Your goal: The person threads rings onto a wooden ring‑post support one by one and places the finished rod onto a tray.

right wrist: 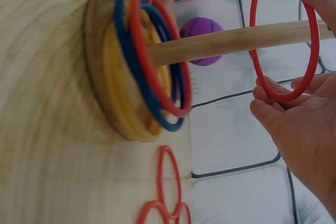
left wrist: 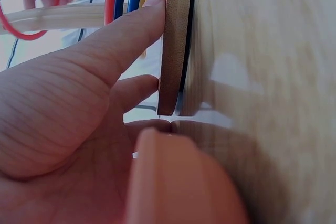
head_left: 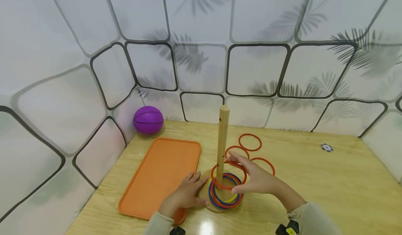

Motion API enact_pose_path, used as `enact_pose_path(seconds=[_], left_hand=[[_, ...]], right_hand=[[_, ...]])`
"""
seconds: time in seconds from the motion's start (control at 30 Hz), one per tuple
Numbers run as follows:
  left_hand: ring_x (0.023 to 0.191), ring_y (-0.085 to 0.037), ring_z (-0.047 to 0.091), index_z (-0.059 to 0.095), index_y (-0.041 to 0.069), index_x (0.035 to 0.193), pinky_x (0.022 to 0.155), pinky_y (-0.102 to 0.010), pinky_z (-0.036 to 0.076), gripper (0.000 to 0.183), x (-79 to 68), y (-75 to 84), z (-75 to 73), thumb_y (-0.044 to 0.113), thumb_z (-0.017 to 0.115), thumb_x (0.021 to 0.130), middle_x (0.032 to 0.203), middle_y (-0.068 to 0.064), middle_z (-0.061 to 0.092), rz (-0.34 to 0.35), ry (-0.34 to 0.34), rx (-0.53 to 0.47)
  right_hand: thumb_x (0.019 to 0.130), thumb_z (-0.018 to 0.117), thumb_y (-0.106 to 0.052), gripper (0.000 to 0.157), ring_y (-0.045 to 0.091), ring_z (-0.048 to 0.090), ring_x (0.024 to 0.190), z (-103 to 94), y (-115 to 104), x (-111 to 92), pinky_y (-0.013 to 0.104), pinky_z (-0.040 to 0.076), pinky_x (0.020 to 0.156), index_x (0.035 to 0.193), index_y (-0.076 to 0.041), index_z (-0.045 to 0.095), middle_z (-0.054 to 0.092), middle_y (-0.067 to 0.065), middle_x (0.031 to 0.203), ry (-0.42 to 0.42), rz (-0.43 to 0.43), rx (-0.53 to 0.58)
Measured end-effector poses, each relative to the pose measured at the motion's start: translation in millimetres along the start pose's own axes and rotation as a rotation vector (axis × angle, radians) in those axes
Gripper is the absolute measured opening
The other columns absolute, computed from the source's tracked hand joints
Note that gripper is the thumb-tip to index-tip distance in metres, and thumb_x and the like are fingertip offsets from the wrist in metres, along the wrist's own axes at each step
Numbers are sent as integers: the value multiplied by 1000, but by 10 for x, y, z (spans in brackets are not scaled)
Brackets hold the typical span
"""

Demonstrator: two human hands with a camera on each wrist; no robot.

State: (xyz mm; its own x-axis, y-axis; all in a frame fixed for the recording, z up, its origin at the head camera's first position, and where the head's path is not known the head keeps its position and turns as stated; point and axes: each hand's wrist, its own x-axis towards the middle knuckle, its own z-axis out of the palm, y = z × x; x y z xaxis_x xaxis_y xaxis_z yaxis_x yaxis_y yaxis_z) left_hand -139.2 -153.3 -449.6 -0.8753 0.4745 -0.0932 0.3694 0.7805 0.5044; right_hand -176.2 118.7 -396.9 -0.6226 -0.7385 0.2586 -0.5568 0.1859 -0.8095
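A wooden ring-toss stand [head_left: 203, 193] has a round base and an upright post [head_left: 223, 137]. Red, blue and yellow rings lie stacked around the post's foot; a blue ring [right wrist: 122, 35] and a yellow ring [right wrist: 113, 72] show in the right wrist view. My right hand [head_left: 255, 175] holds a red ring [right wrist: 316, 40] between thumb and fingers. This ring encircles the post, above the stack. My left hand [head_left: 186, 193] rests at the base's left side with fingers spread; its thumb [left wrist: 131, 32] touches the base's edge.
An orange tray [head_left: 160, 175] lies left of the stand, beside the left hand. Beyond the stand, several loose red rings [head_left: 250, 134] lie on the wooden table [head_left: 314, 186]. A purple ball [head_left: 148, 119] sits at the back left corner, and a poker chip [head_left: 327, 147] lies far right.
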Motion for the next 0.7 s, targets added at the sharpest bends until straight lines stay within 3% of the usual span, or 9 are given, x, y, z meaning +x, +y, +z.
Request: enact_pose_path(seconds=[0.1,0.2,0.37,0.7], left_hand=[[134,-52,20,42,4,142,108,-61,18,79,-1,-5,-11,37,76,78,146,-29,30,10,1,3],[134,-53,21,42,2,141,108,-61,19,79,-2,-8,-19,36,76,78,146,-31,30,19,-1,1],[133,-54,21,42,2,141,107,-62,19,80,-8,-7,-25,36,76,78,145,-31,31,24,7,-8],[134,-53,20,41,3,142,107,-62,19,81,11,-19,-15,38,75,78,146,-30,30,18,-3,-5]], right_hand=[[79,78,-19,97,29,36,133,70,85,-29,23,30,107,152,-8,15,40,15,142,-4,34,2],[78,79,-23,99,32,35,133,143,139,-55,33,32,107,152,-9,15,41,9,142,1,72,-42],[72,83,-32,103,28,38,129,240,229,-70,49,35,102,151,-9,20,45,10,138,39,61,-162],[69,85,-33,105,25,42,126,347,374,-134,25,32,104,150,-8,23,48,12,135,100,-16,-204]])
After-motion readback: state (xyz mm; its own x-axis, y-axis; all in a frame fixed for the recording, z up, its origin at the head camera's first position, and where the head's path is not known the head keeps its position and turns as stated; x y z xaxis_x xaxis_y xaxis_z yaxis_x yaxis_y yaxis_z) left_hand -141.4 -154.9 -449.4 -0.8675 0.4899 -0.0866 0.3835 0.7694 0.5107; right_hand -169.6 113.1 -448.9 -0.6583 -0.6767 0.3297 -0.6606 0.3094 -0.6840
